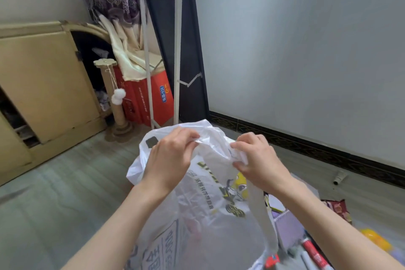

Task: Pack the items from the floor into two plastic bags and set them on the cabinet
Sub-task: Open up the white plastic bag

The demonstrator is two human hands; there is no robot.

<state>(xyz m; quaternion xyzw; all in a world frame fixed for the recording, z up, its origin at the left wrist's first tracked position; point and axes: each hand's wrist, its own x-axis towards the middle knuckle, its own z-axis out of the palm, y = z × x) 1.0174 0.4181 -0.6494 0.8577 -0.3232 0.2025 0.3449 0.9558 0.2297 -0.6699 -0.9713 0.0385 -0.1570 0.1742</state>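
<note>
1. Two hands work one bag, and the scene reads from the left edge inward: the tall beige wooden cabinet (43,85) stands against the left wall, well apart from the hands. It is where the packed bags are meant to end up, and nothing of the task rests on it that I can see.
2. Near it stand a cardboard cat scratching post with a white pompom (117,103) and a red printed carton (151,98) behind a pale metal rack (178,50); all are bystanders to the packing.
3. Next comes the left hand (169,160), fingers curled, pinching the upper edge of the thin white printed plastic bag (210,201). I judge the pinch serves to peel one film layer from the other.
4. That bag hangs between the forearms, held up off the grey wooden floor (65,193) so its body drops freely. Some reddish shape shows faintly through the film; what it is I cannot tell.
5. Then the right hand (255,159), gripping a crumpled bunch of the same rim just beside the left. Pulling opposite ways would spread the mouth, probably the step in hand.
6. Rightmost, loose items lie on the floor (306,243): a purple notebook, a red-and-white tube, a snack packet, something yellow. They sit near the bag, within easy reach for loading.
</note>
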